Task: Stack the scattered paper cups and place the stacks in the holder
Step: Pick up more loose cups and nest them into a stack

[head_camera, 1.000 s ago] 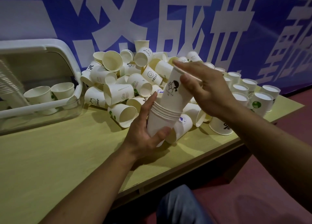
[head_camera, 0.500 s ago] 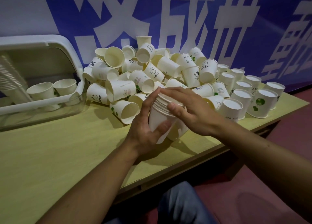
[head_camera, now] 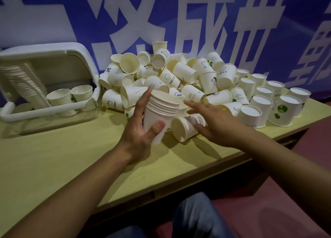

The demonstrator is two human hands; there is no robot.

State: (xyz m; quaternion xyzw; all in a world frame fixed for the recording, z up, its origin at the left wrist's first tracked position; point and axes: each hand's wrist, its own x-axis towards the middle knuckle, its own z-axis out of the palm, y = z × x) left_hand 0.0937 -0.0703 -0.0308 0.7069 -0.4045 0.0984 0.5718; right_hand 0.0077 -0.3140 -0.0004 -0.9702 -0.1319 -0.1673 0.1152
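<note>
The left hand [head_camera: 138,130] holds a stack of nested cups [head_camera: 159,116] upright above the yellow-green table [head_camera: 53,162], mouth up, its grip closed around the stack with the thumb across the near wall and the fingers behind. Six or seven rims show at the top of the stack; the exact count is hard to read. The right hand [head_camera: 215,123] is spread, grip released and holding nothing, its fingers reaching left toward a single cup lying on its side [head_camera: 184,128] just right of the stack, mouth toward the near left. The fingertips are blurred, so I cannot tell whether they touch that cup.

Behind both hands, a heap of loose paper cups [head_camera: 170,76] rests against the blue banner with white characters [head_camera: 161,19] at the far edge of the table. They lie tumbled at all angles, some printed with "HELLO", a smiley or small figures; there are too many, overlapping, to count surely. To the right of the heap stand about ten cups turned upside down [head_camera: 265,101] in loose rows, some with green prints.

At the far left sits the holder [head_camera: 53,58], a white-framed case with a clear front. Inside it, one long stack of cups [head_camera: 19,83] leans at the left, and two single cups [head_camera: 71,96] stand upright beside it to the right. A knee in blue cloth [head_camera: 195,216] shows at the near edge.
</note>
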